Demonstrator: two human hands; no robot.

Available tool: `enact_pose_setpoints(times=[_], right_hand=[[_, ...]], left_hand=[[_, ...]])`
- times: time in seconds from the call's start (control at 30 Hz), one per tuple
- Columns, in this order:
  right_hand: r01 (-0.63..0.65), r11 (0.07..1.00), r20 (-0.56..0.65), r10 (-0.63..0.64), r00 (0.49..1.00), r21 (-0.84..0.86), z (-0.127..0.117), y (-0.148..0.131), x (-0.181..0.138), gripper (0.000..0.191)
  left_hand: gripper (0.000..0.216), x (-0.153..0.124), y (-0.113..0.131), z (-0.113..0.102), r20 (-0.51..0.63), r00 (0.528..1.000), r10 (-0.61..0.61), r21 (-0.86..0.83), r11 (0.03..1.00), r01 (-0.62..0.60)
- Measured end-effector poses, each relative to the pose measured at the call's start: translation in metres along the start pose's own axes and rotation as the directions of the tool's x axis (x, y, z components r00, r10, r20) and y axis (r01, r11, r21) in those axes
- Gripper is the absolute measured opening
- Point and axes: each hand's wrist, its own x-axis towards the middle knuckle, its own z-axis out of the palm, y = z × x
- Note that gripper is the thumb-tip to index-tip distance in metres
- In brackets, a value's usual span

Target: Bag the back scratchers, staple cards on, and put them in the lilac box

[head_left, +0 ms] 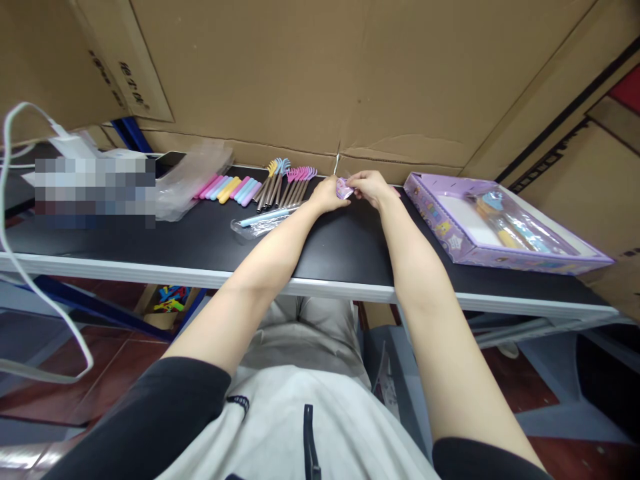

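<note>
A small purple printed piece (343,189), perhaps a card or packet, is between my two hands at the back of the table. My left hand (326,195) is closed on its left side, and the fingers of my right hand (371,187) pinch its right edge. Just left of my hands lie telescopic back scratchers (295,187) with pink, blue and yellow claw heads and colored grips (229,189). Near my left forearm, a clear plastic sleeve (255,228) holds a light-blue-handled item. Something pink shows partly behind my right hand; I cannot make out what it is.
To the right stands an open purple box (450,227) with clear-wrapped items inside. Clear plastic bags (187,183) and a white cable (15,253) are at the left. Cardboard walls (300,80) close off the back and sides. The table's metal edge (345,289) runs before my body.
</note>
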Motion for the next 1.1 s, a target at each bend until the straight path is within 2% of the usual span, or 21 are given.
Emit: enact_pose_setpoints(times=[0.13,0.27,0.37,0.5,0.6,0.73,1.0,1.1], right_hand=[[0.083,0.985,-0.046,-0.091,0.995,-0.15,0.002,0.003,0.005,0.023],[0.192,0.925,-0.079,-0.229,0.97,-0.327,0.0,0.006,0.012,0.019],[0.226,0.89,-0.078,-0.279,0.957,-0.396,-0.002,0.009,0.017,0.016],[0.25,0.901,-0.055,-0.287,0.956,-0.355,-0.003,0.015,0.022,0.002],[0.233,0.909,-0.006,-0.25,0.968,-0.344,-0.004,0.02,0.024,0.011],[0.221,0.884,0.034,-0.228,0.973,-0.411,-0.005,0.02,0.023,0.004],[0.218,0.854,0.0,-0.248,0.969,-0.472,-0.001,0.006,0.013,0.01],[0.243,0.816,-0.002,-0.286,0.958,-0.525,0.001,0.005,0.01,0.014]], left_hand=[[0.059,0.001,-0.001,0.001,0.006,1.0,-0.01,0.005,1.0,0.01],[0.069,0.0,0.0,0.0,0.011,0.999,-0.049,0.022,0.999,0.049],[0.07,-0.001,0.002,-0.001,0.026,0.996,-0.081,0.051,0.996,0.079],[0.063,-0.002,0.002,-0.002,0.021,0.997,-0.068,0.055,0.996,0.067],[0.063,-0.002,0.001,-0.003,0.022,0.998,-0.063,0.059,0.996,0.062],[0.066,-0.002,0.001,-0.004,0.033,0.997,-0.074,0.084,0.994,0.071],[0.062,-0.002,0.002,-0.003,0.022,0.997,-0.069,0.042,0.997,0.068],[0.059,0.0,0.001,-0.002,0.016,0.998,-0.068,0.017,0.998,0.067]])
